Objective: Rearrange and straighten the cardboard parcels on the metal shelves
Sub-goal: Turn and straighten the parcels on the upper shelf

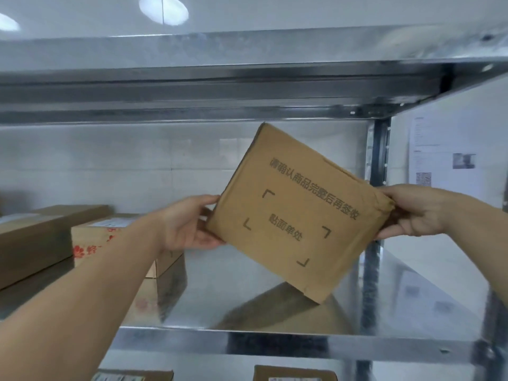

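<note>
Here, a flat brown cardboard parcel printed with dark characters [298, 213] was held tilted above the shiny metal shelf [275, 342], clear of its surface; the left hand [189, 224] grasped its left edge, and the right hand [412, 211] pinched its crumpled right corner. Two more brown cardboard boxes, a long one [41, 237] and one with red print [110, 237], sat at the shelf's left.

Pale wall [82, 166], round ceiling lights [163, 9]
</note>
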Motion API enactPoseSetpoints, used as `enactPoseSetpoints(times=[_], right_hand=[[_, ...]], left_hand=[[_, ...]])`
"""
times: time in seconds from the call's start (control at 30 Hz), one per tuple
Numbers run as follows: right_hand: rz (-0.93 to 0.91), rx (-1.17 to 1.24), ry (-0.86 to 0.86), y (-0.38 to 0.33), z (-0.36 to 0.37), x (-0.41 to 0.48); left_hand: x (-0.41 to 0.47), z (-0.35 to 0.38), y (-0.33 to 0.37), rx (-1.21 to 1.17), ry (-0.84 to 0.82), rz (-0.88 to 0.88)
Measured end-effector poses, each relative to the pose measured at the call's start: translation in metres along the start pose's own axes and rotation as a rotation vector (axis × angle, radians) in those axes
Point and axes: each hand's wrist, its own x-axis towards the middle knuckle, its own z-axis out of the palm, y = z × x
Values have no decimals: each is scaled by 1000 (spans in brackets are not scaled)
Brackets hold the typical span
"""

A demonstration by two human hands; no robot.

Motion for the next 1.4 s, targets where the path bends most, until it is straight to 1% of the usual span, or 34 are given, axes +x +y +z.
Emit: enactPoseSetpoints(times=[0.07,0.13,0.2,0.3,0.4,0.5,0.57,0.67,0.77,0.8,0.83,0.93,1.13,1.4], right_hand=[[31,80,-21,17,6,7],[34,147,-60,35,14,19],[31,113,-94,53,21,34],[45,-23,-114,74,29,48],[24,-123,-195,86,49,56],[-32,-127,-279,87,64,54],[-55,-121,-271,85,60,54],[-90,-81,-206,60,45,54],[-146,109,-90,3,40,34],[-145,135,-73,-17,40,25],[-132,122,-69,-36,41,18],[-86,-16,-52,-72,48,3],[-77,-300,-119,-89,54,7],[-60,-408,-136,-93,55,19]], left_hand=[[-4,3,16,-9,68,88],[-9,4,31,12,126,132],[-14,3,45,48,177,148],[-19,1,61,132,230,148],[-22,9,72,176,219,184],[-24,16,80,270,232,174],[-25,14,86,305,217,150],[-23,10,93,319,209,114],[-18,13,98,360,218,95],[-16,14,100,381,216,92],[-13,16,100,397,215,92],[-7,20,102,417,213,90],[0,19,103,462,190,62],[7,25,102,540,208,69]])
